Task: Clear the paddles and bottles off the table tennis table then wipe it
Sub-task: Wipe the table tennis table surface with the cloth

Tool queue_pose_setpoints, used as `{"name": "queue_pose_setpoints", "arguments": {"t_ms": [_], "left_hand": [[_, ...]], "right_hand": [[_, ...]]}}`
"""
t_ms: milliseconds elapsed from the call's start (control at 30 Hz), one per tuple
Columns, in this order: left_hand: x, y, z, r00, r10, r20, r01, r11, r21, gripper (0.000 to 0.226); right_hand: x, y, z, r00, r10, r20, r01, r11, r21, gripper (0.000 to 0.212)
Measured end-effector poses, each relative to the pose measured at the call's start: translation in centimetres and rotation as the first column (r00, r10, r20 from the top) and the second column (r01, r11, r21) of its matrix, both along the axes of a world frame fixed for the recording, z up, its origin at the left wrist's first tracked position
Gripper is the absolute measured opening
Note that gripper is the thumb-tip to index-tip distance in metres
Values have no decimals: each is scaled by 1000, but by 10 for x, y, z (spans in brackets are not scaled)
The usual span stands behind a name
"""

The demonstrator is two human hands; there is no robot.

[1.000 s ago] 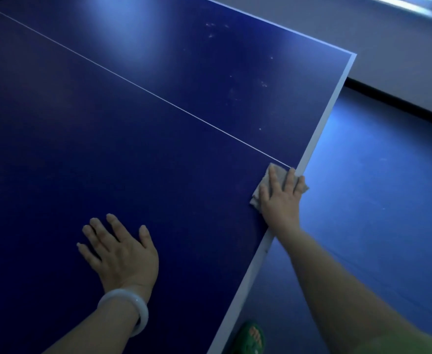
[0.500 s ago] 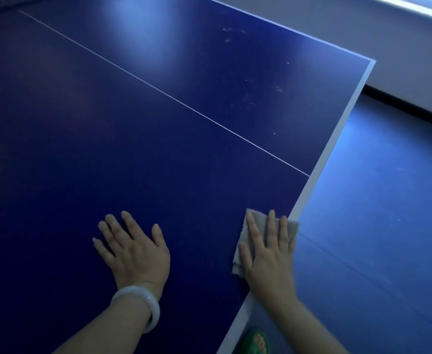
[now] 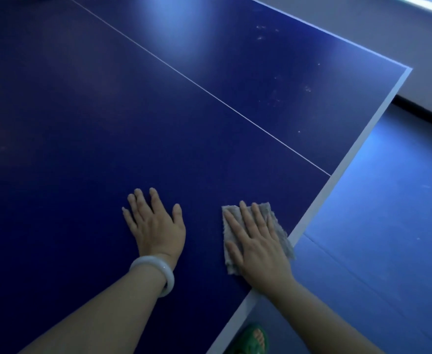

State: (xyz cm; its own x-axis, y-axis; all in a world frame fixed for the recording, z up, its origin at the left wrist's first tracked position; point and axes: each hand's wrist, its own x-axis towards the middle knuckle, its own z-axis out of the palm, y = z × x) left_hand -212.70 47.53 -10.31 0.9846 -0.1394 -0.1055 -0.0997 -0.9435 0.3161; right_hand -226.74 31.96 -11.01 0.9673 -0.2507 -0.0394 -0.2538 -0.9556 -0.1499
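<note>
Right hand (image 3: 257,247) presses flat, fingers straight, on a grey, frayed cloth (image 3: 273,221) near the blue table's (image 3: 82,123) edge; left hand (image 3: 157,226) rests flat, gripping nothing.

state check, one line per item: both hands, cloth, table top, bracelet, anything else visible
left hand: flat on the table, fingers spread, holds nothing
right hand: flat, pressing the cloth
cloth: grey, spread flat by the table's white edge
table: no paddles or bottles in view; pale smudges near the far corner
bracelet: white, on the left wrist
green shoe: on the floor beside the table
</note>
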Motion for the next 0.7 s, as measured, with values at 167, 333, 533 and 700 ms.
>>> {"name": "queue_pose_setpoints", "arguments": {"t_ms": [167, 333, 533, 700], "left_hand": [[-8, 60, 9, 983, -173, -58, 159, 967, -202, 61], [-40, 141, 9, 999, -18, -39, 21, 998, 64, 77], [-62, 175, -8, 999, 2, 41, -10, 978, 208, 68], [-62, 174, -12, 997, 16, 75, -33, 973, 229, 69]], "right_hand": [[29, -42, -4, 941, -337, -4, 337, 941, -16, 58], [37, 35, -3, 967, -252, 47, 252, 968, 9, 59], [6, 71, 10, 931, 364, -8, -364, 931, 26, 57], [89, -15, 4, 962, -266, -58, 266, 964, -4, 57]]}}
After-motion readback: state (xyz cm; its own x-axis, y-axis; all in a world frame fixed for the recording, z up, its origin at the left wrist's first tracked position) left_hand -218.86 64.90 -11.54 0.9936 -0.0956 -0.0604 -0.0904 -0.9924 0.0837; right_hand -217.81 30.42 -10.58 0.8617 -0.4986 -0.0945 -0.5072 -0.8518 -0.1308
